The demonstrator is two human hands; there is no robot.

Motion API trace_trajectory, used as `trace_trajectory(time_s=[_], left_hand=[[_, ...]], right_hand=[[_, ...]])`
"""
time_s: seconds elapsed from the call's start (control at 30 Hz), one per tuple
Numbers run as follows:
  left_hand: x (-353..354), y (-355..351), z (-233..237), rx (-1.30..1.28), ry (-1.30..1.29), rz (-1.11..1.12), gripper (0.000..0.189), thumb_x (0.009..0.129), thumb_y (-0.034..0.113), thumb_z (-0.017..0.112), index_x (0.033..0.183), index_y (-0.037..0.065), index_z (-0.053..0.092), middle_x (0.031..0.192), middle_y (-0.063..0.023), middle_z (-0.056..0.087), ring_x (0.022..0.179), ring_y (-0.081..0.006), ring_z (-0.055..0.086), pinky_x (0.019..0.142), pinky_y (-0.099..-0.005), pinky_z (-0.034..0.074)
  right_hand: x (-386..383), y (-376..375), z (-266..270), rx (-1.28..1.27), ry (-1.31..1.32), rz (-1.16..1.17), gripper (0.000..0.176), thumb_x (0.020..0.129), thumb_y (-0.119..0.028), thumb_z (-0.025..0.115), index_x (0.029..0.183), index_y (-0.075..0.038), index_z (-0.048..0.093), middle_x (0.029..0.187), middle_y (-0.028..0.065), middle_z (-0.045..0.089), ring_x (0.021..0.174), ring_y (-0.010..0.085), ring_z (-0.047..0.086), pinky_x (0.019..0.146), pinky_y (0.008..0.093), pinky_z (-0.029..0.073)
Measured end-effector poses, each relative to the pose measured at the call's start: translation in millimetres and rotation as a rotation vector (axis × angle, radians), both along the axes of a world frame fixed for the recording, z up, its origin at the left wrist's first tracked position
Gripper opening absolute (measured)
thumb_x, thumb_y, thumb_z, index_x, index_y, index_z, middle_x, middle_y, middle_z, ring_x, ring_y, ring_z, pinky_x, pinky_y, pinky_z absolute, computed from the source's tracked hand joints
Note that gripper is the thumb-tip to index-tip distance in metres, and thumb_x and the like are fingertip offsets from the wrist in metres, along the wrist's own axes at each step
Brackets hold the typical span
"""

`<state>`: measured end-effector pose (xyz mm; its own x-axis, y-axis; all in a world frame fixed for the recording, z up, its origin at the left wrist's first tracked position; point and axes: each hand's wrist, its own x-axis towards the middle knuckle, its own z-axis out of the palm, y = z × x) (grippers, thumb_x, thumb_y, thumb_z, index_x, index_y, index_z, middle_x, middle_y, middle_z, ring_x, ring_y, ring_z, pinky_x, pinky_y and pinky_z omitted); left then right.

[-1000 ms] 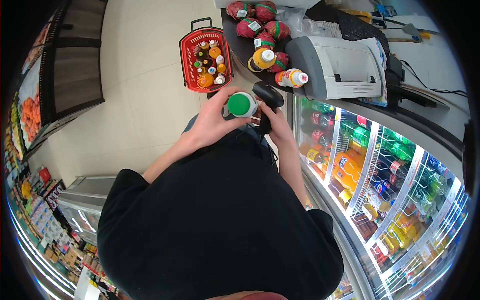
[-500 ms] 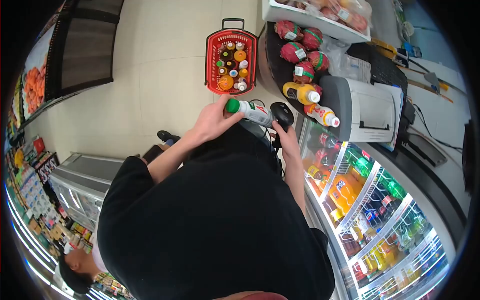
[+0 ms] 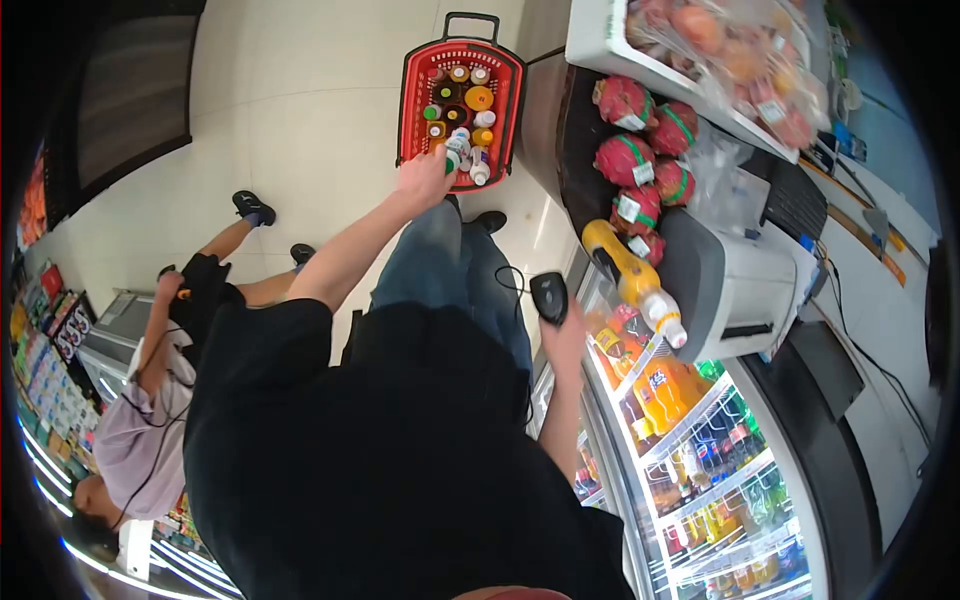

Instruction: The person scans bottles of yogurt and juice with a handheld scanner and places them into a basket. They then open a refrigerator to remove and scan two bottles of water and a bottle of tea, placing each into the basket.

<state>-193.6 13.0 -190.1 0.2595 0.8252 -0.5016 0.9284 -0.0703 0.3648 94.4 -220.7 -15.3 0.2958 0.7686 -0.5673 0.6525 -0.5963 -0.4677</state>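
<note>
A person in a black top and jeans stands at a shop counter [image 3: 560, 130]. The left hand [image 3: 425, 178] stretches forward over a red basket [image 3: 410, 90] on the floor, its fingers closed round a white bottle [image 3: 457, 148] at the basket's near rim. The right hand [image 3: 563, 340] sits low by the hip, well apart from the bottle. It is clenched on the handle of a black barcode scanner [image 3: 548, 297], whose cord trails back across the jeans.

There is one basket, packed with upright bottles showing their caps. About ten can be made out, though they stand too close together for a firm count. On the counter lies a cluster of at least five pink dragon fruits [image 3: 622, 102], each with a white sticker. One orange drink bottle [image 3: 632, 272] with a white cap lies on its side just beside them, against a single grey-white printer [image 3: 735, 280]. A white tray [image 3: 600, 40] of bagged fruit stands past the dragon fruits. Below the counter, a lit cooler [image 3: 690, 450] holds rows of bottled drinks. One other person [image 3: 150, 420], in a pale shirt and dark shorts, is at the left by the shelves.
</note>
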Motion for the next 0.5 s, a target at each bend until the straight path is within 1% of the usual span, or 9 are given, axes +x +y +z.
trace_trajectory(time_s=[0.03, 0.07, 0.1, 0.2, 0.27, 0.33, 0.37, 0.47, 0.5], left_hand=[[6, 5, -23, 0.009, 0.007, -0.021, 0.044, 0.092, 0.038, 0.069, 0.111, 0.003, 0.051, 0.087, -0.0192, 0.071, 0.084, -0.0371, 0.072, 0.070, -0.0494, 0.058], [10, 12, -48, 0.019, 0.014, -0.045, 0.043, 0.092, 0.037, 0.070, 0.112, 0.003, 0.052, 0.088, -0.0185, 0.072, 0.084, -0.0365, 0.073, 0.070, -0.0488, 0.059], [14, 16, -78, 0.026, 0.035, -0.090, 0.042, 0.091, 0.035, 0.071, 0.115, 0.004, 0.053, 0.088, -0.0164, 0.071, 0.086, -0.0351, 0.072, 0.070, -0.0468, 0.059], [28, 22, -132, -0.004, 0.113, -0.247, 0.040, 0.092, 0.033, 0.071, 0.115, 0.005, 0.054, 0.090, -0.0154, 0.071, 0.087, -0.0333, 0.072, 0.069, -0.0447, 0.059], [39, 17, -167, -0.033, 0.138, -0.327, 0.040, 0.092, 0.030, 0.071, 0.118, 0.006, 0.053, 0.090, -0.0144, 0.072, 0.088, -0.0325, 0.072, 0.069, -0.0438, 0.059], [44, 11, -188, -0.095, 0.164, -0.356, 0.042, 0.092, 0.033, 0.072, 0.117, 0.006, 0.051, 0.092, -0.0155, 0.072, 0.089, -0.0346, 0.072, 0.071, -0.0451, 0.059], [47, 8, -203, -0.148, 0.184, -0.373, 0.042, 0.092, 0.030, 0.072, 0.120, 0.007, 0.051, 0.093, -0.0155, 0.073, 0.089, -0.0338, 0.073, 0.071, -0.0444, 0.059], [63, 11, -194, -0.209, 0.209, -0.474, 0.034, 0.094, 0.018, 0.064, 0.124, 0.008, 0.053, 0.100, -0.0134, 0.075, 0.093, -0.0303, 0.075, 0.072, -0.0408, 0.060], [69, 8, -202, -0.209, 0.219, -0.479, 0.034, 0.094, 0.018, 0.064, 0.125, 0.008, 0.053, 0.101, -0.0132, 0.075, 0.094, -0.0302, 0.075, 0.073, -0.0411, 0.060]], right_hand=[[-11, -1, 6, -0.136, -0.004, -0.063, 0.043, 0.081, -0.019, 0.074, 0.120, -0.001, 0.063, 0.116, 0.0278, 0.067, 0.110, 0.0478, 0.064, 0.093, 0.0503, 0.052], [-20, -14, 3, -0.192, -0.017, -0.085, 0.045, 0.079, -0.018, 0.077, 0.119, -0.002, 0.064, 0.107, 0.0266, 0.069, 0.103, 0.0484, 0.066, 0.088, 0.0506, 0.053], [-32, -18, 5, -0.268, -0.015, -0.127, 0.045, 0.078, -0.016, 0.078, 0.118, -0.002, 0.064, 0.106, 0.0266, 0.070, 0.102, 0.0477, 0.067, 0.087, 0.0501, 0.054], [-54, -54, -4, -0.316, 0.037, -0.205, 0.045, 0.078, -0.016, 0.078, 0.118, -0.001, 0.065, 0.103, 0.0259, 0.071, 0.100, 0.0464, 0.068, 0.085, 0.0502, 0.054], [-68, -55, -2, -0.370, 0.060, -0.255, 0.044, 0.078, -0.015, 0.078, 0.117, -0.001, 0.065, 0.102, 0.0252, 0.071, 0.099, 0.0459, 0.069, 0.084, 0.0494, 0.054], [-81, -47, 3, -0.419, 0.099, -0.314, 0.042, 0.078, -0.013, 0.078, 0.116, -0.001, 0.066, 0.100, 0.0246, 0.072, 0.098, 0.0453, 0.069, 0.083, 0.0482, 0.054], [-86, -38, 6, -0.437, 0.114, -0.358, 0.041, 0.078, -0.013, 0.077, 0.115, 0.000, 0.066, 0.099, 0.0243, 0.072, 0.097, 0.0451, 0.069, 0.083, 0.0475, 0.054], [-95, -28, 6, -0.400, 0.147, -0.432, 0.036, 0.080, -0.010, 0.076, 0.114, 0.000, 0.066, 0.098, 0.0239, 0.072, 0.096, 0.0437, 0.070, 0.083, 0.0445, 0.054], [-97, -27, 6, -0.391, 0.141, -0.438, 0.036, 0.081, -0.011, 0.075, 0.114, 0.000, 0.066, 0.098, 0.0239, 0.072, 0.097, 0.0436, 0.071, 0.083, 0.0443, 0.054]])
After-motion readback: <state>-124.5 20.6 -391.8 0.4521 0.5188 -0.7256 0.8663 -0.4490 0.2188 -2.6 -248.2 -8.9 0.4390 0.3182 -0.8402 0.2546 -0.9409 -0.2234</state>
